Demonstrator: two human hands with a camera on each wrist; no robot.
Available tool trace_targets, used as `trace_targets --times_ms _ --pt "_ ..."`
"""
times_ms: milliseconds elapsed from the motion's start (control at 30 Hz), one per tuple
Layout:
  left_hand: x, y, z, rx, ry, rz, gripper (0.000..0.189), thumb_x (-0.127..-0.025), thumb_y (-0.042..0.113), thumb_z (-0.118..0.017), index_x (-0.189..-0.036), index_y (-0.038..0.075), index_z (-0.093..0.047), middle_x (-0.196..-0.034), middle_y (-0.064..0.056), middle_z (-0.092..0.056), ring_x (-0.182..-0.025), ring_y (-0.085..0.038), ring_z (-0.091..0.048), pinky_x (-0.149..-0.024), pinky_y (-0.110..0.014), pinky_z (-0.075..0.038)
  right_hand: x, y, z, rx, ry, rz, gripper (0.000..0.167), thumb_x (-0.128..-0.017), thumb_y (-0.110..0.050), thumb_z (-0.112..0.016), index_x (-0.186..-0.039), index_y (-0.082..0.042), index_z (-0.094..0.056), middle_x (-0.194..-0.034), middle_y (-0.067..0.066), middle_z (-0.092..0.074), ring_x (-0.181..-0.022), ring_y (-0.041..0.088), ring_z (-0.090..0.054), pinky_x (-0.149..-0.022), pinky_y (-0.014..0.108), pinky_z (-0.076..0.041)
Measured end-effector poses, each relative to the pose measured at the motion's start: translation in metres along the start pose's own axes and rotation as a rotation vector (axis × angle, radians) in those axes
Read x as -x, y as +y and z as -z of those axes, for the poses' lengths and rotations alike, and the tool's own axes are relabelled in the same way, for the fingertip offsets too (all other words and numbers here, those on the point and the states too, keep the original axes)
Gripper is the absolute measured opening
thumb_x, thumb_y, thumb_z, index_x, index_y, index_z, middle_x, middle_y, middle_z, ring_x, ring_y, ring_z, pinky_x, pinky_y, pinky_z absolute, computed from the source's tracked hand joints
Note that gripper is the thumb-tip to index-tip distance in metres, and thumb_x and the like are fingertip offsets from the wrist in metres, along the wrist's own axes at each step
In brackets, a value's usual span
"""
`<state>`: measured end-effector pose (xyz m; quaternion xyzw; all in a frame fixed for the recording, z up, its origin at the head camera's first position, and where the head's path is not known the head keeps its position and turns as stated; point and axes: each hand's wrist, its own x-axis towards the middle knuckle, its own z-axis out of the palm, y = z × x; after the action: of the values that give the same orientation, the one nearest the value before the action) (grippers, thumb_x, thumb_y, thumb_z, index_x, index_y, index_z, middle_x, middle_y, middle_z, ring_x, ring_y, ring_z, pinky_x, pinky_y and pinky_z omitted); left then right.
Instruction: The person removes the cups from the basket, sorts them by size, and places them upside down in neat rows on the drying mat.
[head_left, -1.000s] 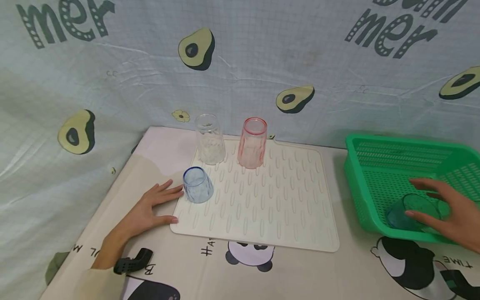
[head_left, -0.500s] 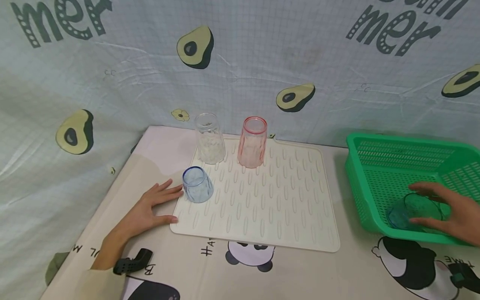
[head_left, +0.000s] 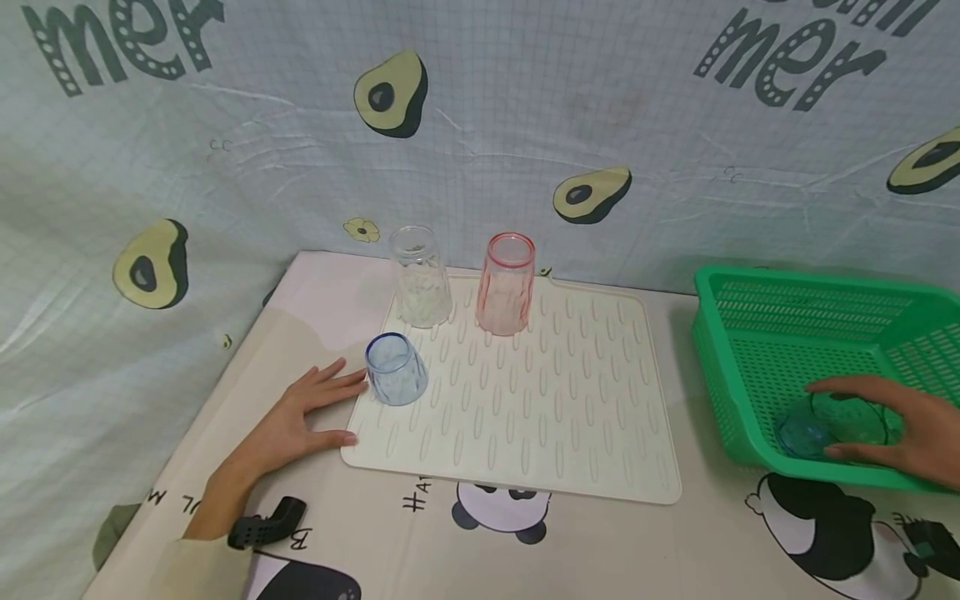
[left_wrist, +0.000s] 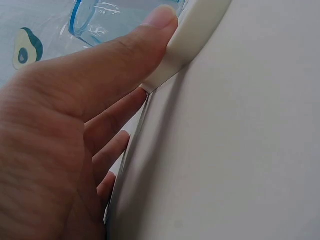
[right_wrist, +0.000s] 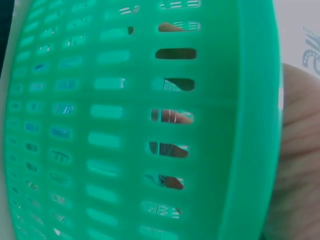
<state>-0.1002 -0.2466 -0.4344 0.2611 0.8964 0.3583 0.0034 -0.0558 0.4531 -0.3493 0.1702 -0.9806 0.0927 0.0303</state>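
My right hand reaches into the green plastic basket. Its thumb and forefinger curve round a drinking glass with a bluish lower part. In the right wrist view the basket wall hides most of this grip; bits of finger show through the slots. My left hand rests at the left edge of the white ribbed drying mat, fingers spread. Seen from the left wrist, its thumb lies on the mat's rim. Close to those fingertips, a short blue glass stands on the mat.
Along the mat's back edge stand a tall clear glass and a tall pink glass. A cloth printed with avocados hangs right behind the table.
Inside the basket, my right hand has lowered slightly and its thumb and forefinger have closed in round the glass, whose rim now leans further right. My left hand has stayed put.
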Motion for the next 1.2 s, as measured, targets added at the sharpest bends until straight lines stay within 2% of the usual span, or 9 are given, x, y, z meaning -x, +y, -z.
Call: trace_targets --times_ms 67,300,400,533,633,733,867,1133,1200 --pt "0.000 0.000 0.000 0.002 -0.003 0.001 0.069 -0.071 0.030 -0.084 -0.131 0.008 -0.059 -0.140 -0.011 -0.050 -0.140 -0.033 -0.023 -0.115 -0.048 -0.005 0.000 0.001 0.000 0.011 0.009 0.015 0.081 -0.051 -0.030 -0.093 -0.122 -0.012 -0.058 -0.117 0.015 -0.055 -0.095 0.035 -0.051 -0.070 0.056 -0.046" --pt "0.001 0.001 0.000 0.015 -0.002 0.001 0.068 -0.071 0.029 -0.084 -0.131 0.008 -0.059 -0.140 -0.011 -0.049 -0.140 -0.033 -0.023 -0.114 -0.051 -0.006 -0.001 0.004 0.000 0.019 0.076 0.060 0.078 -0.045 -0.032 -0.094 -0.117 -0.025 -0.065 -0.114 -0.009 -0.053 -0.099 -0.012 -0.037 -0.063 0.054 -0.049" --pt "0.001 0.001 0.000 0.020 -0.001 0.005 0.068 -0.071 0.029 -0.084 -0.131 0.008 -0.060 -0.140 -0.011 -0.049 -0.140 -0.033 -0.023 -0.114 -0.051 -0.006 -0.002 0.005 -0.001 0.025 0.101 0.094 0.077 -0.044 -0.031 -0.094 -0.116 -0.026 -0.067 -0.114 -0.019 -0.048 -0.103 -0.018 -0.031 -0.059 0.051 -0.050" --pt "0.001 0.001 0.000 0.019 -0.001 0.014 0.068 -0.071 0.031 -0.084 -0.131 0.009 -0.059 -0.140 -0.011 -0.049 -0.141 -0.032 -0.023 -0.114 -0.051 -0.006 -0.003 0.006 -0.002 0.047 0.134 0.151 0.076 -0.044 -0.030 -0.093 -0.115 -0.029 -0.067 -0.116 -0.020 -0.046 -0.108 -0.019 -0.028 -0.056 0.046 -0.050" --pt "0.001 0.001 0.000 0.012 -0.003 0.022 0.068 -0.072 0.032 -0.084 -0.132 0.010 -0.059 -0.140 -0.010 -0.049 -0.141 -0.032 -0.023 -0.114 -0.049 -0.005 -0.003 0.004 -0.003 0.037 0.158 0.153 0.077 -0.043 -0.025 -0.093 -0.115 -0.027 -0.068 -0.116 -0.018 -0.048 -0.110 -0.019 -0.027 -0.064 0.040 -0.049" --pt "0.001 0.000 -0.001 0.005 -0.002 0.025 0.069 -0.071 0.033 -0.084 -0.132 0.010 -0.059 -0.140 -0.010 -0.049 -0.141 -0.031 -0.023 -0.115 -0.049 -0.005 -0.004 0.000 -0.002 -0.008 0.176 0.136 0.079 -0.042 -0.016 -0.093 -0.117 -0.021 -0.067 -0.118 -0.016 -0.048 -0.113 -0.020 -0.026 -0.079 0.024 -0.045" --pt "0.001 -0.001 -0.002 -0.003 0.006 0.014 0.068 -0.072 0.032 -0.084 -0.131 0.009 -0.060 -0.140 -0.011 -0.049 -0.141 -0.032 -0.023 -0.114 -0.050 -0.006 -0.004 -0.006 -0.001 -0.069 0.204 0.117 0.082 -0.043 -0.006 -0.092 -0.120 -0.015 -0.066 -0.124 -0.020 -0.043 -0.118 -0.018 -0.026 -0.083 0.002 -0.028" --pt "0.001 0.001 -0.002 -0.002 0.001 0.025 0.068 -0.072 0.033 -0.083 -0.131 0.009 -0.059 -0.141 -0.010 -0.049 -0.141 -0.032 -0.023 -0.114 -0.050 -0.006 0.000 -0.027 0.008 -0.134 0.244 0.053 0.079 -0.063 0.006 -0.082 -0.135 -0.009 -0.054 -0.136 0.020 -0.044 -0.139 0.009 -0.025 -0.099 0.005 -0.015" --pt "0.000 0.001 -0.001 0.000 -0.002 0.027 0.068 -0.072 0.033 -0.083 -0.131 0.009 -0.059 -0.141 -0.010 -0.049 -0.141 -0.031 -0.023 -0.114 -0.050 -0.006 -0.001 -0.034 0.012 -0.154 0.271 0.033 0.078 -0.067 0.009 -0.080 -0.138 -0.009 -0.052 -0.140 0.020 -0.042 -0.139 0.004 -0.022 -0.101 0.006 -0.015"
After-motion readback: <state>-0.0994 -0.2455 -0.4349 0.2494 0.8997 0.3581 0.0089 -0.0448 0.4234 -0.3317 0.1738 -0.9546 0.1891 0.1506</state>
